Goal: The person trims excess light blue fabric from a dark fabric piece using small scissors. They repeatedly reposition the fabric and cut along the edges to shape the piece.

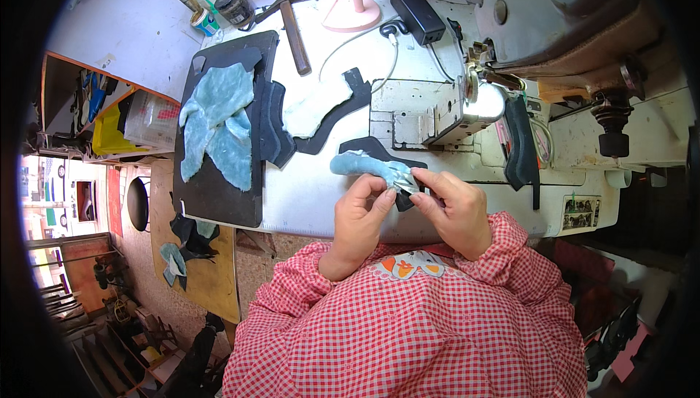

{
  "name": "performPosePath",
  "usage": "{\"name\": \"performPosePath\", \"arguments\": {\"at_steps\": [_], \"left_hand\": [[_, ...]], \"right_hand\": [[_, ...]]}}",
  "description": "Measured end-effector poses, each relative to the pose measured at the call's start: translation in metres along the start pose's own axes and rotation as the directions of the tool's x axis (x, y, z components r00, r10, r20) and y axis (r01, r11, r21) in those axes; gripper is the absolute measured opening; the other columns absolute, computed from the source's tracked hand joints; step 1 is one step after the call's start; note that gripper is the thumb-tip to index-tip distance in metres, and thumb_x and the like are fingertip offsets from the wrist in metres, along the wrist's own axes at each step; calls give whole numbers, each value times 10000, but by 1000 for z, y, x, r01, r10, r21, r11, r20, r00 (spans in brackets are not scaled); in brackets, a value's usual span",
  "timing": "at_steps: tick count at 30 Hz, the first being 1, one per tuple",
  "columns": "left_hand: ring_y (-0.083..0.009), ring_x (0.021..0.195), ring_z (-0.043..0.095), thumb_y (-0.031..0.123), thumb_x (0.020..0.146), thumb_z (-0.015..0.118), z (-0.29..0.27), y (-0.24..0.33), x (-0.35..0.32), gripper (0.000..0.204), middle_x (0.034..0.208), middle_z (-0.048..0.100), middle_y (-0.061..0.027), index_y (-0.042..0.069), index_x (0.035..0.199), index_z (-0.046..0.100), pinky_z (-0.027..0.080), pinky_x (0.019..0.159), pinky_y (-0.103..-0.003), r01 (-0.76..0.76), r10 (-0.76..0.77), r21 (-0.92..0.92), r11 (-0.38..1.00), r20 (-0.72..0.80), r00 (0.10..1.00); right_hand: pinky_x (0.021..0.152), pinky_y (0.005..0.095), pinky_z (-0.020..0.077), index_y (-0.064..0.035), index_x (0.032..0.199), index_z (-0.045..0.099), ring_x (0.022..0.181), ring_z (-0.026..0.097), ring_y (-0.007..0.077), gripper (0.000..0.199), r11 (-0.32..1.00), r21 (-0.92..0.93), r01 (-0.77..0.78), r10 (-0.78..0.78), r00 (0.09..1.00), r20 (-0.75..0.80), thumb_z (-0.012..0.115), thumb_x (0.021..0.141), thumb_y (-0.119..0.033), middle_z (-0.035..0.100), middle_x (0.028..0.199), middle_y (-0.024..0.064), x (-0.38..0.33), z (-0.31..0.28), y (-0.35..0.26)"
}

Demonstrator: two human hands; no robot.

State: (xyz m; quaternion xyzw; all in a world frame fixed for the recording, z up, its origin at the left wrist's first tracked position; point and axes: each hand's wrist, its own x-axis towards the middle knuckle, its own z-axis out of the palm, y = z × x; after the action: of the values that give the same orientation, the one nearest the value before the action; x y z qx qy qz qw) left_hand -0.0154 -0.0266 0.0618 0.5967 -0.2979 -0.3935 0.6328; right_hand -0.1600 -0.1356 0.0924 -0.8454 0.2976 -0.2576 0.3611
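Head view, looking down: both hands pinch one end of a blue fleece-lined black piece at the desk edge, before a sewing machine. Left hand curls its fingers around the lining; right hand grips the edge between thumb and fingertips. Keeping both layers aligned seems key. Wrists bent inward, forearms close.

One hammer, one sewing machine, one black power adapter and one pink stand crowd my table's far edge.
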Motion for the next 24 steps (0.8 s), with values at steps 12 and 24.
{"name": "performPosePath", "arguments": {"at_steps": [12, 24], "left_hand": [[-73, 768, 540, 37, 905, 657, -1, 0, 1, 66, 825, 591, -6, 11, 947, 613, 445, 657, -226, 0, -2, 96, 995, 28, 1000], [-97, 699, 541, 5, 870, 654, -2, 8, 0, 102, 858, 577, -40, -14, 965, 621, 431, 580, -227, -153, 131, 228, 962, 109, 985]], "right_hand": [[596, 271, 474, 10, 972, 647, 662, 606, 146, 187, 973, 229, -30, 11, 996, 84, 718, 801, -12, 612, 749, 95, 14, -7, -8], [619, 404, 508, -42, 890, 645, 726, 644, 329, 170, 986, 7, 168, -166, 965, 201, 688, 741, -113, 648, 809, 129, 30, -11, -10]]}}
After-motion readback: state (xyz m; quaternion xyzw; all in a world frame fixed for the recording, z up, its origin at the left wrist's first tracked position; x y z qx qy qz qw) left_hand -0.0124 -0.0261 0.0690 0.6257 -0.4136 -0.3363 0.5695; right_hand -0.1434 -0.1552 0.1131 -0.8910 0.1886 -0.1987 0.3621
